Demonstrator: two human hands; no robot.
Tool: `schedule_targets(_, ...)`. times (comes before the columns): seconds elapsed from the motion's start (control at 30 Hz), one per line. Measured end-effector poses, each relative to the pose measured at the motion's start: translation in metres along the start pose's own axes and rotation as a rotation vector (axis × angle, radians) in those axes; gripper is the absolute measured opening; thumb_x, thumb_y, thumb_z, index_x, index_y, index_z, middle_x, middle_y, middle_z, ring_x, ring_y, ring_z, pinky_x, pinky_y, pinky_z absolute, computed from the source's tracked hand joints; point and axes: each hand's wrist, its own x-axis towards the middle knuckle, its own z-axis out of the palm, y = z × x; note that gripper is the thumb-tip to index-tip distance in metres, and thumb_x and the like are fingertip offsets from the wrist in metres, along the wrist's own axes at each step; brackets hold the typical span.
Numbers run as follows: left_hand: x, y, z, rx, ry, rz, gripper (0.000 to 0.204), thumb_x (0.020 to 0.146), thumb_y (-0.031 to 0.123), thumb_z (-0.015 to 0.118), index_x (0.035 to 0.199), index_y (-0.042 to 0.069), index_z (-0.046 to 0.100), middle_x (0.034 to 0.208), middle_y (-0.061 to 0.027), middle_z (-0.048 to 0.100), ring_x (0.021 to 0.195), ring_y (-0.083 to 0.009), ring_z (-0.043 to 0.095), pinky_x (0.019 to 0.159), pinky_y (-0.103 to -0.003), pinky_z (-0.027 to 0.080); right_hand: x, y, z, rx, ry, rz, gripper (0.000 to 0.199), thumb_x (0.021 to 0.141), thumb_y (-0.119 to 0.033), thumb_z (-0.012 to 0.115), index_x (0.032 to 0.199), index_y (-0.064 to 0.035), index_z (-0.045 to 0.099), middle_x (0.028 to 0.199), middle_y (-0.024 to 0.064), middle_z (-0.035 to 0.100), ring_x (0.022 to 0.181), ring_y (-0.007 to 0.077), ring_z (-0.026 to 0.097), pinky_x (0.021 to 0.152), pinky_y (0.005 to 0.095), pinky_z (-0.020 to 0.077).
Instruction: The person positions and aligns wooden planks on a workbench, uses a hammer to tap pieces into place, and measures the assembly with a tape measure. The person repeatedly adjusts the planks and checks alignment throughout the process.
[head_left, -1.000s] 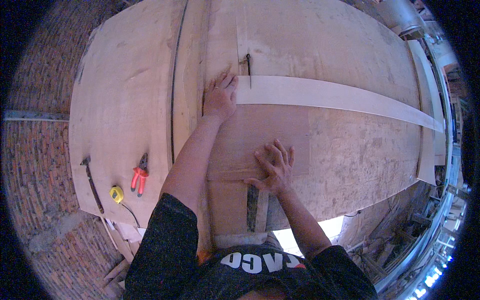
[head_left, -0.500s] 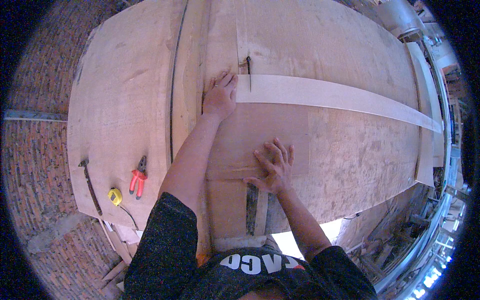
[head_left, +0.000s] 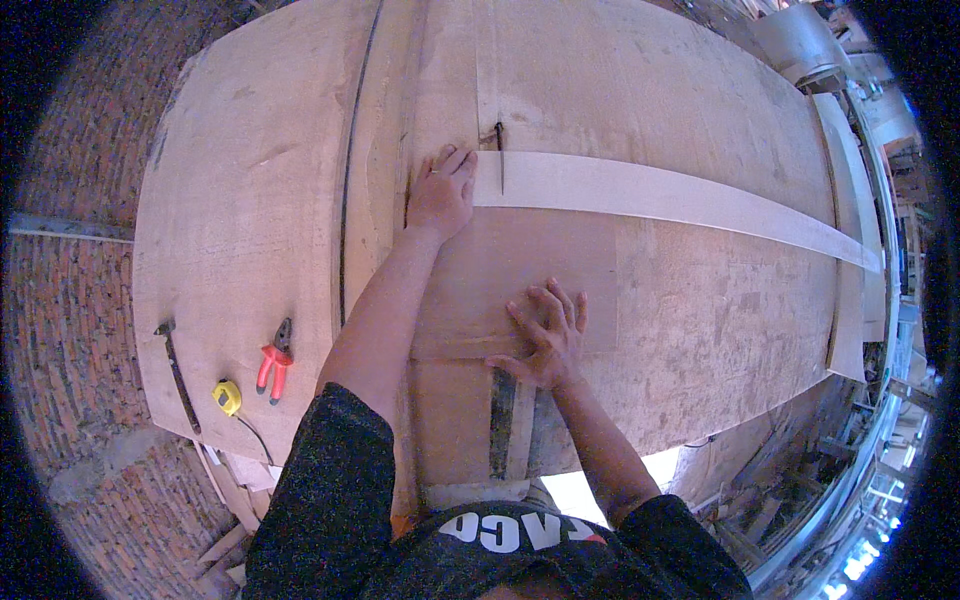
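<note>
My left hand (head_left: 441, 197) presses down where a wooden batten (head_left: 377, 200) meets the left edge of a reddish-brown plywood piece (head_left: 530, 250). Its fingers are stretched out, by the left end of a long pale wood strip (head_left: 620, 188). On the near part of the same plywood piece, my right hand (head_left: 550, 335) lies flat with fingers spread and thumb out to the left. A thin dark pointed tool (head_left: 501, 150) lies across the pale strip near its left end. Neither hand has anything gripped in it.
On the left of the large wooden worktop (head_left: 240, 200) lie a hammer (head_left: 177, 375), red-handled pliers (head_left: 274, 362) and a yellow tape measure (head_left: 227, 397). A dark groove (head_left: 350, 180) runs beside the batten. Boards (head_left: 848, 230) stand along the right edge; a brick surface (head_left: 70, 330) is at left.
The whole view has shifted slightly. Both hands keep their places on the plywood piece, and the tools lie where they were.
</note>
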Motion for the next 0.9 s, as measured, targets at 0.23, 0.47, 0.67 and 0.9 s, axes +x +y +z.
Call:
schedule_targets(0.23,0.004,0.006,-0.006,-0.016,-0.045,-0.037,0.048,0.101,0.02,0.048,0.147,0.007,0.055,0.157,-0.0089,0.048,0.149,-0.0296,0.039,0.123,-0.054,0.029,0.004,0.001,0.0,-0.031,-0.007,0.001,0.088,0.055,-0.078,0.082,0.125,-0.025,0.075,0.143,0.01,0.056,0.148,0.0362,0.038,0.124,0.0641,0.0096)
schedule_targets(0.47,0.007,0.001,-0.003,-0.008,-0.029,-0.02,0.048,0.101,0.021,0.048,0.147,0.007,0.055,0.157,-0.01,0.047,0.15,-0.0295,0.038,0.124,-0.053,0.029,0.006,0.003,0.006,0.005,0.017,0.002,0.087,0.055,-0.078,0.083,0.125,-0.0251,0.075,0.144,0.01,0.056,0.148,0.0358,0.038,0.125,0.0638,0.0084)
schedule_targets(0.67,0.011,-0.002,-0.007,-0.054,-0.045,-0.049,0.048,0.102,0.023,0.048,0.146,0.007,0.056,0.156,-0.0098,0.048,0.149,-0.0292,0.039,0.123,-0.053,0.03,0.011,0.004,0.008,-0.015,-0.002,0.015,0.089,0.055,-0.077,0.083,0.126,-0.0246,0.075,0.143,0.0102,0.056,0.148,0.0359,0.037,0.124,0.0647,0.0084)
schedule_targets(0.9,0.013,0.003,-0.013,-0.041,-0.041,-0.054,0.046,0.101,0.022,0.05,0.143,0.007,0.057,0.153,-0.01,0.05,0.148,-0.0287,0.04,0.121,-0.052,0.032,0.014,0.006,0.006,-0.009,-0.015,0.008,0.089,0.055,-0.076,0.084,0.127,-0.0234,0.075,0.144,0.0111,0.056,0.149,0.0363,0.036,0.124,0.0654,0.0101)
